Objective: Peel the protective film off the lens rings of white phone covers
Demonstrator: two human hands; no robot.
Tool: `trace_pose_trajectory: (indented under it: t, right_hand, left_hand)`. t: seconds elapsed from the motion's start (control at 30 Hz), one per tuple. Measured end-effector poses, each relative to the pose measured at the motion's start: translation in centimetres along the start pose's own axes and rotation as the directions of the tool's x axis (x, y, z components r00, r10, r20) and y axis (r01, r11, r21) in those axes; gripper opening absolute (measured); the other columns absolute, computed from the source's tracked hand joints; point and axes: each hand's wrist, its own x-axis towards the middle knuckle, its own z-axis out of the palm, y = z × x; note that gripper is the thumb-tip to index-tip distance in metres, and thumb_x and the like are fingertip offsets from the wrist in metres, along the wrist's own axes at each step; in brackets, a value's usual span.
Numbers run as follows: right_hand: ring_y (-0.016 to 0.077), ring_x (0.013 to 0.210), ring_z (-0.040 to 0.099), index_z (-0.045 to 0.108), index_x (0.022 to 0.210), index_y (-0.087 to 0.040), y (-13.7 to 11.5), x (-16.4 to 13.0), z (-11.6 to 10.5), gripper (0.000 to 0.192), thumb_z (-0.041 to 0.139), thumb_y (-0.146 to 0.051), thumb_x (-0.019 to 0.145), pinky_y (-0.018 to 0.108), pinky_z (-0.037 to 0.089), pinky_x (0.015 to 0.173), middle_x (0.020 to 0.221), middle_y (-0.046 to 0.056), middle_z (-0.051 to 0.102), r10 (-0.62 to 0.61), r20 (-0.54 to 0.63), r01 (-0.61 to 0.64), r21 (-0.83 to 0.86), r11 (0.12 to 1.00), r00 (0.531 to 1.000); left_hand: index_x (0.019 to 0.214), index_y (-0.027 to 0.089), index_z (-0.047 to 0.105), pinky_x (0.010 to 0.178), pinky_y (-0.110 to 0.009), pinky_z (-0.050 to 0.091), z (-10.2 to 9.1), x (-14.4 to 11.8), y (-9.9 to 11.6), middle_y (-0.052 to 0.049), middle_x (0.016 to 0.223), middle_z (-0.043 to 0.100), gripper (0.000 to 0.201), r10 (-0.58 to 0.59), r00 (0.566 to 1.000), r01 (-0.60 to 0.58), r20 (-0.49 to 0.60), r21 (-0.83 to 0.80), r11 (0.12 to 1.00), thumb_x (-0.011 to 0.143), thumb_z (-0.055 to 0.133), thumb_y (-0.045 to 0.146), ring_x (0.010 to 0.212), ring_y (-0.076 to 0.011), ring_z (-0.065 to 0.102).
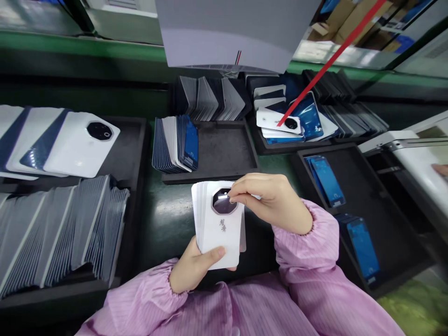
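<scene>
Partly hidden: stack of white covers [219, 233] behind left hand [196, 268], right hand [271, 200].

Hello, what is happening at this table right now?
A person in pink sleeves holds a stack of white phone back covers upright in the left hand. The right hand pinches the top edge of the front cover, near its camera opening. Black trays around hold more covers in rows.

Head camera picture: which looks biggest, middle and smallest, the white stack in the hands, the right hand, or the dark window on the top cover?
1. White stack of covers, held by the left hand.
2. Right hand, somewhat smaller.
3. Dark window, clearly smallest.
</scene>
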Motion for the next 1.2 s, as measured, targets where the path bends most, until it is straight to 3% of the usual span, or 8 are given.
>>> trace_pose_trajectory:
  t: [0.37,0.43,0.53,0.7,0.8,0.93,1.07,1.2]
  right_hand:
    - [0.0143,0.076,0.061,0.063,0.082,-0.017,0.5,0.2,0.8,0.012,0.053,-0.013,0.088,0.028,0.05,0.073,0.079,0.002,0.066,-0.045,0.02,0.047,-0.098,0.994,0.999]
    - [0.0193,0.091,0.059,0.064,0.09,-0.016,0.8,0.2,1.1,0.008,0.057,-0.016,0.086,0.034,0.049,0.083,0.094,0.007,0.066,-0.019,0.004,0.019,-0.191,0.981,1.0]
    - [0.029,0.114,0.049,0.06,0.111,-0.015,1.5,0.2,1.4,0.037,0.069,-0.028,0.078,0.046,0.043,0.096,0.122,0.014,0.054,0.094,-0.041,-0.102,-0.291,0.951,0.995]
    - [0.0203,0.091,0.062,0.065,0.099,-0.017,2.3,0.6,0.7,0.024,0.067,-0.03,0.079,0.033,0.051,0.08,0.1,0.007,0.065,0.172,0.06,-0.168,-0.068,0.983,0.983]
    - [0.0164,0.076,0.062,0.063,0.092,-0.018,3.1,0.4,-1.0,0.016,0.065,-0.029,0.08,0.027,0.051,0.065,0.088,0.004,0.066,0.258,-0.179,-0.239,0.12,0.964,0.95]
    - [0.0118,0.054,0.056,0.056,0.098,-0.019,5.3,-1.2,-3.1,0.024,0.061,-0.036,0.082,0.023,0.046,0.047,0.073,0.0,0.06,0.441,-0.452,-0.203,0.482,0.852,0.776]
    - [0.0123,0.052,0.056,0.056,0.093,-0.019,6.9,-3.0,-0.6,0.018,0.06,-0.032,0.082,0.024,0.047,0.046,0.069,-0.001,0.061,0.458,-0.111,-0.413,0.287,0.864,0.882]
    - [0.0178,0.069,0.059,0.064,0.08,-0.017,7.4,-3.7,4.7,0.009,0.068,-0.018,0.072,0.035,0.05,0.07,0.076,0.003,0.062,0.407,-0.028,-0.407,-0.024,0.913,0.913]
  left_hand:
    - [0.102,0.012,0.064,0.064,-0.038,0.056,0.1,-0.1,-0.2,-0.012,0.092,0.071,0.026,0.005,1.0,-0.005,-0.019,0.016,1.0,0.08,0.065,0.027,0.068,-0.0236,0.068]
    - [0.101,0.012,0.064,0.063,-0.038,0.056,0.1,0.0,-0.3,-0.012,0.091,0.071,0.027,0.013,0.999,-0.012,-0.046,0.023,1.0,0.079,0.065,0.027,0.068,-0.0236,0.068]
    - [0.102,0.012,0.064,0.062,-0.036,0.056,0.1,0.1,-0.4,-0.012,0.09,0.071,0.029,0.042,0.997,-0.04,-0.072,0.034,0.999,0.078,0.067,0.027,0.07,-0.024,0.068]
    - [0.103,0.011,0.064,0.06,-0.035,0.057,0.2,0.1,-0.5,-0.012,0.087,0.071,0.034,0.079,0.996,-0.079,-0.048,0.007,0.997,0.075,0.07,0.029,0.071,-0.025,0.068]
    - [0.104,0.01,0.064,0.06,-0.037,0.058,0.1,-0.1,-0.4,-0.015,0.092,0.071,0.035,0.103,0.992,-0.105,-0.077,-0.024,0.994,0.075,0.069,0.029,0.073,-0.0262,0.068]
    - [0.11,0.013,0.062,0.064,-0.039,0.059,-0.1,-0.3,1.0,-0.015,0.103,0.069,0.035,0.248,0.943,-0.266,-0.221,-0.053,0.963,0.078,0.067,0.025,0.085,-0.0296,0.068]
    - [0.129,0.024,0.048,0.064,-0.04,0.06,-0.2,-0.4,2.8,-0.013,0.115,0.065,0.057,0.396,0.806,-0.449,-0.441,-0.019,0.893,0.076,0.068,0.024,0.098,-0.0332,0.065]
    - [0.131,0.024,0.045,0.065,-0.04,0.06,-0.2,-0.3,2.7,-0.014,0.118,0.063,0.061,0.378,0.809,-0.435,-0.45,-0.025,0.9,0.075,0.069,0.026,0.1,-0.0339,0.064]
